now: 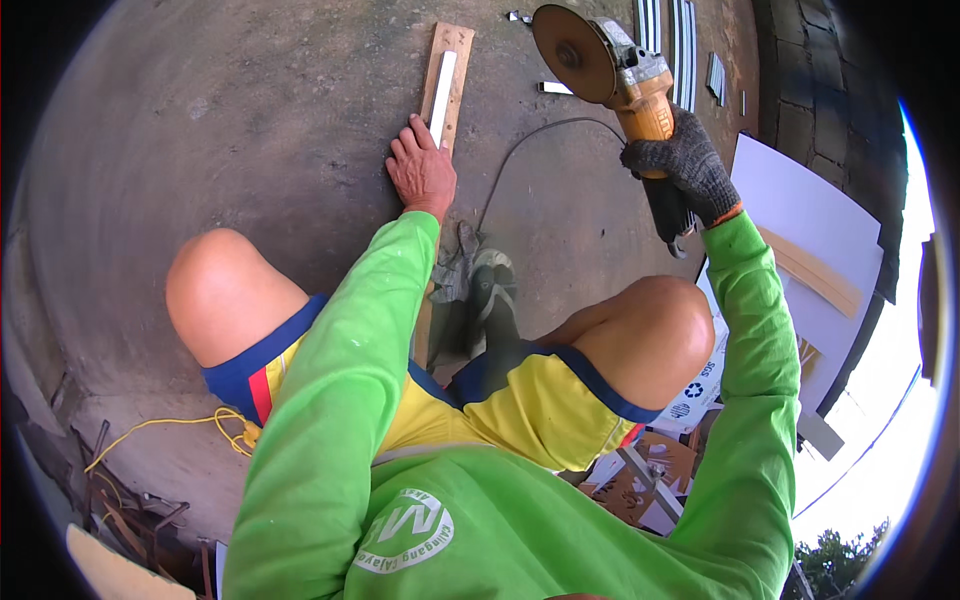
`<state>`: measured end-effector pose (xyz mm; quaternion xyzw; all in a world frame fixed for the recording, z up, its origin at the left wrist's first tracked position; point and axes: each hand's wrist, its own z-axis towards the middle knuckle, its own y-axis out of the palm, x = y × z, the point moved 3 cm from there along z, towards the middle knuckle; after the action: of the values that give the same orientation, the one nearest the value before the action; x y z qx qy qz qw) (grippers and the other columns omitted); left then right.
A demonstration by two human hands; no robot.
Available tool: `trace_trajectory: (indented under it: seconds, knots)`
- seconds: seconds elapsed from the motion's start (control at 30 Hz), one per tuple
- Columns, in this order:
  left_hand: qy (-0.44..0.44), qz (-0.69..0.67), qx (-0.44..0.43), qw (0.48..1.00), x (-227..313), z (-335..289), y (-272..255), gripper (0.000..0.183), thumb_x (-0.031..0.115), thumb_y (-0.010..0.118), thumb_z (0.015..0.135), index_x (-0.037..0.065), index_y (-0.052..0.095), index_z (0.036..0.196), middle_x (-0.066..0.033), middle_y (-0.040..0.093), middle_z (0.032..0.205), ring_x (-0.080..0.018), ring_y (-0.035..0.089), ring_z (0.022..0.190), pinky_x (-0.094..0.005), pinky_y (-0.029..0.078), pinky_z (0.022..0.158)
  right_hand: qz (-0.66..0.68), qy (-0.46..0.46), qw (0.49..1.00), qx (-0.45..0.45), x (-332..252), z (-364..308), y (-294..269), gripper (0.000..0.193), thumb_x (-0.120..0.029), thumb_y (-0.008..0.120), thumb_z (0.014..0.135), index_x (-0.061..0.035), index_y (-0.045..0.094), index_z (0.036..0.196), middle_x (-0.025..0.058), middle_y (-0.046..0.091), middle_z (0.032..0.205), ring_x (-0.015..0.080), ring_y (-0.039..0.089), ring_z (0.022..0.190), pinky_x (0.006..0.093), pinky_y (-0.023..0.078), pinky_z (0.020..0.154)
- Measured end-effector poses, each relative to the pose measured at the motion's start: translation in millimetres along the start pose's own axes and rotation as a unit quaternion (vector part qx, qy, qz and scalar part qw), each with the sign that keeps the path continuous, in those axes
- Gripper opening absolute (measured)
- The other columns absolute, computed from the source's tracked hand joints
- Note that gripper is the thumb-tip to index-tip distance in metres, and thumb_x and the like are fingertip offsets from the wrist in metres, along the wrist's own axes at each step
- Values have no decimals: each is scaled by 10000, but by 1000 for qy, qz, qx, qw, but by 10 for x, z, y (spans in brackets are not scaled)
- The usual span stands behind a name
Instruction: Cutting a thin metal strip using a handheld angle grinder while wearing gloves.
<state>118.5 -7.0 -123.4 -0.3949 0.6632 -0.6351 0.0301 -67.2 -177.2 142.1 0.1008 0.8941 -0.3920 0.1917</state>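
Observation:
My bare left hand [422, 172] presses down on the near end of a white metal bar [443, 92]. Its fingers curl over the bar, which lies lengthwise on a narrow wooden plank [462, 45] on the floor. In a dark knitted glove with an orange cuff, my right hand [690, 160] grips an angle grinder [647, 112] by its yellow-and-black body. The grinder is raised off the floor to the right of the plank, its round brown disc [570, 52] turned up to the left. Whether the disc spins I cannot tell.
A dark cord [530, 135] curves over the concrete floor towards my foot. Long metal strips [684, 55] and a short white offcut [555, 88] lie at the far right. White sheets [800, 200] lean by a block wall [808, 90]. Yellow cord [165, 422] trails at the left.

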Motion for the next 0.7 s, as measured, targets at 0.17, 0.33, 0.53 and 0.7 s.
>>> trace_trajectory:
  seconds: [0.17,0.33,0.53,0.7]
  knots:
    - [-1,-4,8,1000,30,-25,79,669,353,621,944,10,377,1464,-147,508,1216,-348,517,1115,-494,445,892,25,-26,999,-14,357,330,395,413,-154,848,694,25,650,1009,83,697,820,176,690,692,314,572,637]
    - [0,1,40,999,34,1,37,645,339,625,940,9,395,1444,-155,511,1212,-353,520,1116,-490,437,899,67,-41,996,-48,693,916,853,528,-294,892,638,10,666,1006,111,710,846,179,692,716,315,571,669]
    - [-5,23,35,999,-1,-26,12,609,339,616,952,10,415,1424,-149,521,1202,-347,526,1114,-493,442,890,79,-54,993,-62,657,1447,1164,577,-326,894,601,5,664,1013,113,711,830,204,696,691,333,580,657]
    - [-12,33,25,999,76,-14,34,621,356,621,950,16,415,1428,-136,521,1211,-336,528,1119,-490,445,882,109,-60,991,-48,628,1606,1230,547,-324,869,617,5,672,1008,114,716,800,205,703,650,335,576,595]
